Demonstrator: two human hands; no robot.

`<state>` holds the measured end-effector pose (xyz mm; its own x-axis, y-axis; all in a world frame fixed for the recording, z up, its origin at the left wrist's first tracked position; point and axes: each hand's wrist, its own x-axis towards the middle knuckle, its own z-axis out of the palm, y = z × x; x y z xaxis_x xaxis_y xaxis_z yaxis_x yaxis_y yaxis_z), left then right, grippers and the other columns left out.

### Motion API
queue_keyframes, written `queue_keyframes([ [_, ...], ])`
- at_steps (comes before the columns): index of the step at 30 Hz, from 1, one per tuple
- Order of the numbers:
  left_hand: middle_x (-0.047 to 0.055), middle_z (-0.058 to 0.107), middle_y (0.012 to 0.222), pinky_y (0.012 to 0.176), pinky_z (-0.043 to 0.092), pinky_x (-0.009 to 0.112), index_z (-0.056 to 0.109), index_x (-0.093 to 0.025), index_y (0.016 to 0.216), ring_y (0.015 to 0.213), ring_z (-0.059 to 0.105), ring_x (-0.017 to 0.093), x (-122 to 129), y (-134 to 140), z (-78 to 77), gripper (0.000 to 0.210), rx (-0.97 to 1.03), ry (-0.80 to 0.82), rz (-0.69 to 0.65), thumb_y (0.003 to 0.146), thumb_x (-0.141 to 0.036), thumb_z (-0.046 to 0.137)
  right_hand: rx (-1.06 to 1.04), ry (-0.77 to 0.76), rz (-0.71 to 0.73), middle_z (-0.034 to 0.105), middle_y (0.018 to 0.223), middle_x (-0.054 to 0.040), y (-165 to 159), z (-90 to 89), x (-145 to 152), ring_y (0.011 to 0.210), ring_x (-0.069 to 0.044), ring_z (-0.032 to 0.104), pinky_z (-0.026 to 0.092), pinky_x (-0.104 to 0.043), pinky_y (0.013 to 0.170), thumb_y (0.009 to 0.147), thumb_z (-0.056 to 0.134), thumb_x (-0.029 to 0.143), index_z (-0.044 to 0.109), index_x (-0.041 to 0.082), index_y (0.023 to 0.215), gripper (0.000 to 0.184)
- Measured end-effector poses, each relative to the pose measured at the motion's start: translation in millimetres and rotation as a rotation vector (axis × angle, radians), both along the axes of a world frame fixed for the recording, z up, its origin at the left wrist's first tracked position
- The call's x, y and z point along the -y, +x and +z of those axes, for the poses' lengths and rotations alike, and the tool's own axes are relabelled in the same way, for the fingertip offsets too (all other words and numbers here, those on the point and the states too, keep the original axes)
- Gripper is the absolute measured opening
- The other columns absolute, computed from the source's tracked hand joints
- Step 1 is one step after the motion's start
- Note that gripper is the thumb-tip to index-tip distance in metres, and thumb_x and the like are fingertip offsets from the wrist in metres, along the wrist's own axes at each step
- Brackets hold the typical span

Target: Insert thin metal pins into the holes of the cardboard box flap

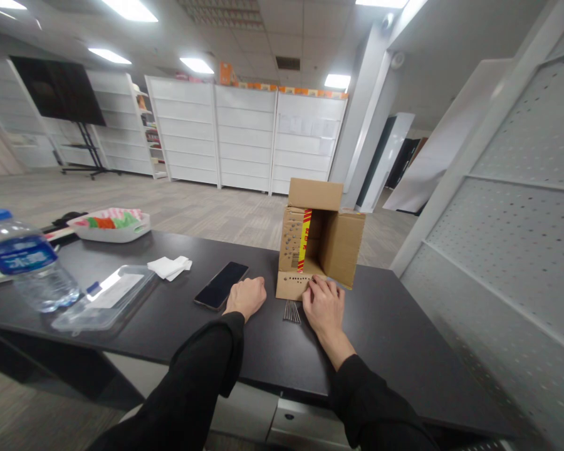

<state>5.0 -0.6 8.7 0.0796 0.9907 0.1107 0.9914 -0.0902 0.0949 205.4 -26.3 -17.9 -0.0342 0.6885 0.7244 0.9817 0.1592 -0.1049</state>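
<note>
An open cardboard box (341, 247) stands on the dark table, its mouth facing me. Rows of small holes or nail heads mark its lower front flap (289, 285), and more dots cover the left flap (291, 235) beside red-and-yellow tape. My right hand (326, 304) is at the lower flap with fingers bent and together; whatever is between the fingertips, if anything, is hidden. A small fan of nails (291, 311) lies on the table just left of it. My left hand (247, 295) rests as a loose fist by the right edge of a black phone (220, 286); nothing shows in it.
To the left are folded white tissues (170, 267), a clear plastic case (108, 297), a blue-capped water bottle (28, 263) and a white basket (110, 235) with colourful contents. A perforated grey panel (521, 219) rises along the table's right side.
</note>
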Motion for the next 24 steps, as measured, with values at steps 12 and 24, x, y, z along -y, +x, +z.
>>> queue_keyframes([
  [12, 0.014, 0.071, 0.095, 0.077, 0.049, 0.038, 0.066, -0.021, 0.099, 0.09, 0.068, 0.028, 0.7, -0.6, 1.3, 0.039, 0.007, -0.016, 0.016, 0.09, -0.026, 0.029, 0.011, -0.044, 0.0, 0.067, 0.114, -0.009, -1.3, 3.7, 1.9, 0.097, -0.025, 0.053, 0.032, -0.038, 0.083, 0.085, 0.05, 0.02, 0.068, 0.016, 0.101, 0.025],
  [24, 0.013, 0.071, 0.096, 0.078, 0.049, 0.036, 0.065, -0.021, 0.099, 0.091, 0.068, 0.027, 3.6, 0.2, 7.0, 0.038, 0.021, -0.042, 0.021, 0.091, -0.027, 0.028, 0.011, -0.068, -0.013, 0.065, 0.114, -0.0105, -0.7, 3.2, 2.2, 0.099, -0.025, 0.051, 0.032, -0.038, 0.082, 0.085, 0.049, 0.021, 0.069, 0.017, 0.102, 0.026],
])
